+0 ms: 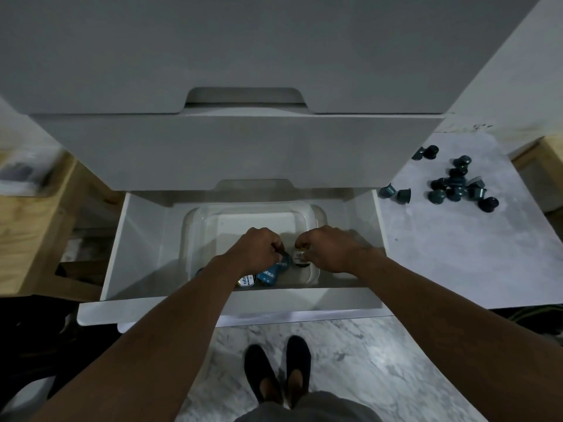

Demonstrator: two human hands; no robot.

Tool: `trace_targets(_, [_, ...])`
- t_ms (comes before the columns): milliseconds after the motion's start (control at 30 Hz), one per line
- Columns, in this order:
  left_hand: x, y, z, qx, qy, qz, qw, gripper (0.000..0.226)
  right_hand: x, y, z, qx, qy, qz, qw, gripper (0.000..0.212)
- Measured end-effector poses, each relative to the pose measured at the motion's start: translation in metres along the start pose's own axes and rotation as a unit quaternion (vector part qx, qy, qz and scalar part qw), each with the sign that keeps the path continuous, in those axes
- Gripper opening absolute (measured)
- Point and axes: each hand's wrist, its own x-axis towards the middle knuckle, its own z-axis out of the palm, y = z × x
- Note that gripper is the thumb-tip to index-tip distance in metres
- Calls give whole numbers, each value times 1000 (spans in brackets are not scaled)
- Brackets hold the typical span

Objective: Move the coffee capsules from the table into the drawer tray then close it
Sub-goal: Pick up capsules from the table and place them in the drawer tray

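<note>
The bottom white drawer is pulled out, with a clear plastic tray inside it. Several dark teal coffee capsules lie at the tray's near edge. My left hand and my right hand are both down in the tray, fingers curled. The left one pinches a teal capsule. The right one pinches a capsule with a white foil lid. A heap of several more teal capsules lies on the pale table to the right.
Two shut white drawers rise above the open one. A wooden unit stands on the left. A second wooden edge shows at the far right. My feet in dark shoes stand on marble floor below the drawer front.
</note>
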Motion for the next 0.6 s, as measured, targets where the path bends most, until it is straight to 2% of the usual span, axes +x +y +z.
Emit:
trace_targets(400, [-4,8,5,55,-51,12,997,21,-3,-1,4,1,-47,-26,999,25])
trace_targets(600, [-6,8,5,67,-53,7,996,22,-1,0,9,-7,-44,-34,998,25])
